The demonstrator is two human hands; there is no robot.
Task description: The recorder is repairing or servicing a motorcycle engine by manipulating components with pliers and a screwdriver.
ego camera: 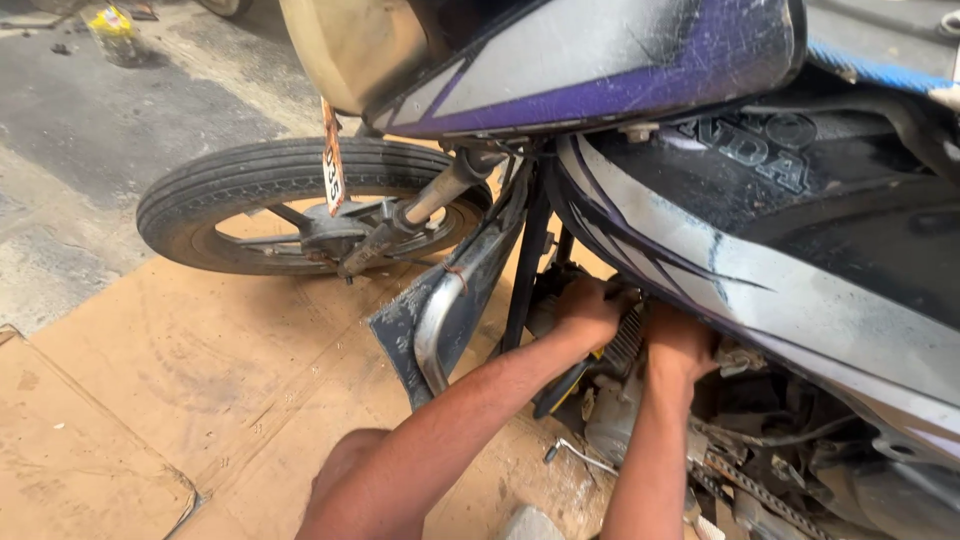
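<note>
A person's two bare hands work under the scuffed purple, white and black bodywork panel (700,250) of a motorcycle laid over on flattened brown cardboard sheets (180,370). The left hand (588,312) is curled into a fist around a black-and-yellow tool handle (562,388), which slants down and away beneath the knuckles; its fingers are pressed together and wrapped about the grip. The right hand (678,347) reaches just beside it into the greasy grey engine area (620,410), fingers tucked up behind the panel's lower edge, so whether they pinch anything cannot be told. Between the two hands runs a ribbed black part (627,338), touching or nearly touching both. Left of the left fingers stand a black frame tube (527,270) and a dented chrome-edged blue leg guard (445,315). Farther beyond them the black-tyred front wheel (290,200) rests on the cardboard. Below the right wrist lie a dirty drive chain (760,495) and a thin chrome lever (580,455).
</note>
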